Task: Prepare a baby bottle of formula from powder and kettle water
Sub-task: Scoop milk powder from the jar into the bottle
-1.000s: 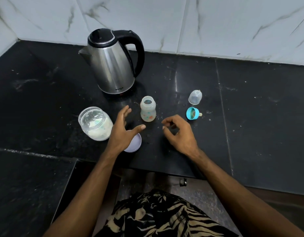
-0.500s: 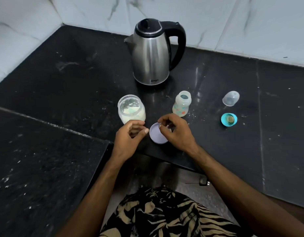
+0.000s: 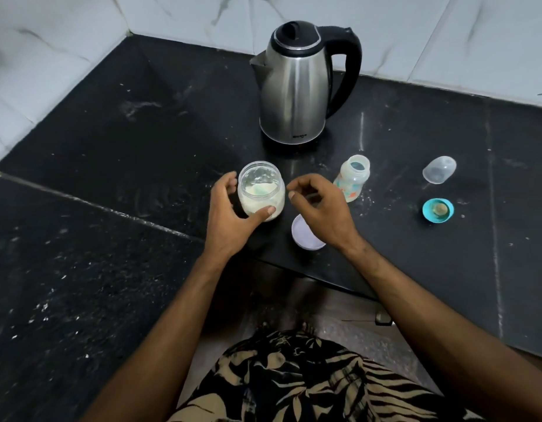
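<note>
**Q:** What have you got hold of?

**Me:** My left hand [image 3: 230,217] is wrapped around the squat clear glass jar of pale formula powder [image 3: 261,191]: thumb across the near side, fingers curled behind its far side. I judge I'm bracing it so it won't skid on the counter while I reach inside. My right hand [image 3: 321,208] hovers just to the jar's right, fingers loosely curled with thumb and forefinger drawn toward each other. It holds nothing that I can see.

**Q:** Why is the jar open?

**Me:** Its round pale lilac plastic lid [image 3: 306,236] lies flat on the black stone countertop [image 3: 141,132], partly under my right wrist, parked near so it goes back on easily. Something greenish sits in the powder; it may be a scoop, but I can't tell.

**Q:** And the bottle?

**Me:** The small clear baby bottle with coloured prints [image 3: 353,181] stands upright and uncapped just beyond my right hand, apart from it, mouth open to take powder. Whether it holds anything yet I can't make out.

**Q:** The rest?

**Me:** The stainless steel kettle with black lid and handle [image 3: 297,83] stands behind the jar and bottle, spout pointing left. Farther right, well apart from my hands, the clear domed bottle cap [image 3: 439,169] lies on its side, and nearer me sits the teal screw ring with its teat [image 3: 438,210]. Those wait until powder and water are in.
</note>
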Action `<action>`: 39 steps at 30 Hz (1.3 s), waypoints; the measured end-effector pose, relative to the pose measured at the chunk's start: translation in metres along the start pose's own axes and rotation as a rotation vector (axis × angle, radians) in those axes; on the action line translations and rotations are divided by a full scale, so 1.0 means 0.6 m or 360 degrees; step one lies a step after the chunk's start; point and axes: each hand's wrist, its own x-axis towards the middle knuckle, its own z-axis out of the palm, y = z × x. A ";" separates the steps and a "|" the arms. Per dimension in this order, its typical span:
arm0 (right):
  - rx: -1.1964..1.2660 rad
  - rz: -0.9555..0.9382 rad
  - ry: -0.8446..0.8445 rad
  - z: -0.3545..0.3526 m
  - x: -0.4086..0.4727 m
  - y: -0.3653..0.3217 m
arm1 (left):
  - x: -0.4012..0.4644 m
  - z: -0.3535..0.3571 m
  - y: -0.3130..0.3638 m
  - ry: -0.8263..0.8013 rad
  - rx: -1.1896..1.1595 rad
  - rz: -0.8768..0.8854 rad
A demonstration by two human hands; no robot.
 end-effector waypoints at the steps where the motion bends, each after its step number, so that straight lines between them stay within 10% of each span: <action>1: -0.0001 -0.0018 0.0018 0.001 0.007 -0.007 | 0.008 0.000 0.002 -0.0095 -0.0013 0.0006; 6: -0.0185 -0.0209 -0.0055 -0.003 0.042 -0.051 | 0.028 0.004 0.010 -0.0235 -0.0039 0.0160; 12: -0.1236 -0.0204 -0.0958 0.006 0.061 -0.099 | 0.012 0.007 0.006 -0.0196 -0.0172 0.0367; 18: -0.1591 -0.0021 -0.1291 0.027 0.066 -0.114 | 0.008 0.011 0.001 -0.0211 -0.0175 0.0302; 39: -0.1126 -0.0015 -0.1339 0.005 0.108 -0.126 | 0.010 0.014 -0.006 -0.0164 -0.0195 0.0393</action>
